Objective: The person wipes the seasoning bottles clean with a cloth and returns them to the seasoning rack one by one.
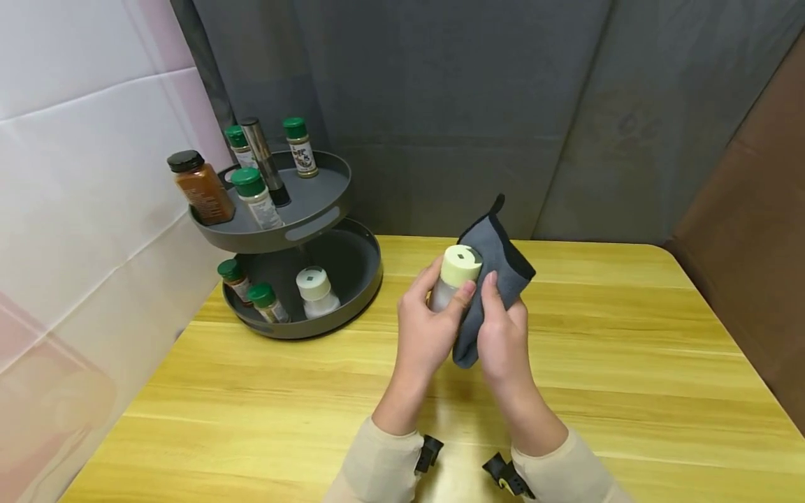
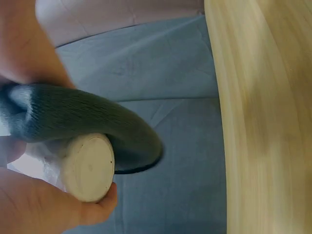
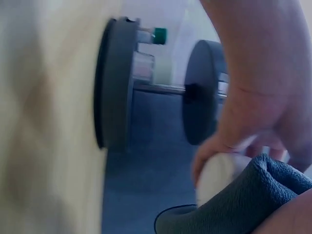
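My left hand (image 1: 428, 328) grips a clear seasoning jar (image 1: 443, 296) with a pale yellow-green lid (image 1: 461, 265), held up above the table. In the left wrist view the jar's round pale base (image 2: 90, 168) faces the camera. My right hand (image 1: 506, 342) holds a folded grey-blue cloth (image 1: 497, 244) with black edging and a hanging loop, thumb on its near face. The cloth lies against the right side of the jar. In the right wrist view the cloth (image 3: 243, 204) overlaps the jar, and the left hand's fingers (image 3: 209, 151) curl round the far side.
A two-tier dark grey turntable rack (image 1: 302, 328) stands at the left. Its upper tier bears several spice bottles, an orange-brown jar (image 1: 204, 190) and a tall grinder (image 1: 265, 162). Below are two green-capped bottles and a white-lidded jar (image 1: 317, 293). A grey curtain (image 1: 428, 126) hangs behind the wooden table (image 1: 629, 349).
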{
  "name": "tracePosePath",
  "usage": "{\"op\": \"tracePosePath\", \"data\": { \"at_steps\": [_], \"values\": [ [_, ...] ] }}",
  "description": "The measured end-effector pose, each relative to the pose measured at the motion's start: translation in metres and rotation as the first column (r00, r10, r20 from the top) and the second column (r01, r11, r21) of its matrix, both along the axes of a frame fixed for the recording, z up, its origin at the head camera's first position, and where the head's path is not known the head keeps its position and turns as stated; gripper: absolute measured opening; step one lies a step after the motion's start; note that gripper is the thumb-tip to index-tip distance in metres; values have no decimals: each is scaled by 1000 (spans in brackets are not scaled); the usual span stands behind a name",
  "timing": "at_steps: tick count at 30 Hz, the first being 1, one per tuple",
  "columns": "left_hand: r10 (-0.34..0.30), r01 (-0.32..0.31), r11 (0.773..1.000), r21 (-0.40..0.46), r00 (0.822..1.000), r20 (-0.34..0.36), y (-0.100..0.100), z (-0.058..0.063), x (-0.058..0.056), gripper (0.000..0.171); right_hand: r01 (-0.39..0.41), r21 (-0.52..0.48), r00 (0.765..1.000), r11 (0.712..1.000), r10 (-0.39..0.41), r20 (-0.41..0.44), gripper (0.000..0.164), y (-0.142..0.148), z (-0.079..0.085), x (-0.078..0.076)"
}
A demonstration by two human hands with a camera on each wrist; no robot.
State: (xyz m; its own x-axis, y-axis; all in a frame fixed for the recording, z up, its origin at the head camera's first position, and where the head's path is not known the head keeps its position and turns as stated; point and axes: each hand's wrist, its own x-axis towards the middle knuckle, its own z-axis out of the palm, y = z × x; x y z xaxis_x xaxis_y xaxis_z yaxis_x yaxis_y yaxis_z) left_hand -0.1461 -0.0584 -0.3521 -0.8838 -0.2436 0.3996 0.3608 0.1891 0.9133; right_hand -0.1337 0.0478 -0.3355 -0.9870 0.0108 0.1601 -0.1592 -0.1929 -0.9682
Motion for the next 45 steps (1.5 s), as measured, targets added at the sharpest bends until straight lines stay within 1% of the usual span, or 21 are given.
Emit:
{"op": "tracePosePath", "data": {
  "at_steps": [4, 5, 7, 8, 10, 14, 16, 18, 20, 23, 25, 27, 29, 32, 34, 36, 38, 40, 42, 45],
  "values": [
    [5, -5, 1000, -7, 1000, 8, -2, 2, 0, 52, -24, 6, 996, 1000, 23, 88, 52, -1, -10, 0],
    [4, -4, 1000, -8, 1000, 10, -2, 2, 0, 52, -32, 3, 993, 999, 32, 115, 52, -1, -10, -1],
    [5, -5, 1000, -15, 1000, 4, -2, 2, 0, 51, -40, -12, 989, 999, 41, 141, 51, 0, -8, -2],
    [4, -4, 1000, -19, 1000, -1, -2, 2, 0, 50, -40, -20, 988, 999, 43, 146, 52, 1, -6, -2],
    [2, -2, 1000, -20, 1000, -4, -1, 2, 1, 50, -33, -40, 991, 999, 38, 130, 52, 2, 0, -3],
    [-2, 1, 1000, -15, 1000, -7, 1, 1, 2, 51, 9, -50, 999, 999, -7, 36, 52, 3, 10, -2],
    [0, 0, 1000, -8, 1000, -2, 2, 2, 3, 52, 32, -39, 999, 999, -32, 3, 51, 0, 10, -2],
    [-1, 1, 1000, 2, 1000, 1, 1, 3, 4, 52, 48, -25, 999, 999, -48, -6, 50, -3, 5, -1],
    [-1, 1, 1000, 11, 1000, 3, 0, 6, 5, 53, 53, -16, 999, 998, -53, 11, 50, -6, -3, 0],
    [-1, 1, 1000, 25, 1000, -3, -2, 10, 5, 53, 23, -32, 997, 999, -21, 74, 49, -8, -11, 2],
    [2, -2, 1000, 24, 1000, -10, -3, 11, 5, 52, -1, -42, 993, 999, 6, 118, 49, -7, -12, 2],
    [0, 1, 1000, 21, 1000, -18, -3, 11, 5, 52, -12, -41, 990, 999, 18, 138, 49, -6, -7, 3],
    [-4, 4, 1000, 5, 1000, -27, -2, 10, 6, 50, 2, -36, 994, 999, 2, 108, 49, -3, 1, 3],
    [-11, 11, 1000, -9, 999, -41, 0, 7, 6, 49, 44, -28, 999, 999, -45, -5, 51, -2, 14, 4],
    [-8, 7, 1000, -15, 999, -47, 1, 6, 6, 48, 63, -23, 995, 998, -65, -73, 51, -3, 15, 4],
    [-8, 8, 1000, -7, 999, -45, 1, 6, 7, 48, 64, -4, 993, 998, -64, -97, 50, -6, 11, 5],
    [-18, 18, 1000, 3, 999, -32, -1, 7, 7, 49, 57, 37, 996, 998, -54, -73, 50, -8, 3, 7],
    [-23, 23, 1000, 16, 1000, -15, -3, 7, 6, 48, 45, 66, 999, 997, -44, -21, 49, -9, -5, 8],
    [-28, 28, 999, 23, 1000, 5, -6, 8, 5, 46, 18, 64, 999, 998, -20, 42, 50, -8, -10, 9],
    [-19, 19, 1000, 9, 999, 47, -8, 7, 3, 52, -34, 14, 994, 999, 32, 106, 51, -6, -10, 12]
  ]
}}
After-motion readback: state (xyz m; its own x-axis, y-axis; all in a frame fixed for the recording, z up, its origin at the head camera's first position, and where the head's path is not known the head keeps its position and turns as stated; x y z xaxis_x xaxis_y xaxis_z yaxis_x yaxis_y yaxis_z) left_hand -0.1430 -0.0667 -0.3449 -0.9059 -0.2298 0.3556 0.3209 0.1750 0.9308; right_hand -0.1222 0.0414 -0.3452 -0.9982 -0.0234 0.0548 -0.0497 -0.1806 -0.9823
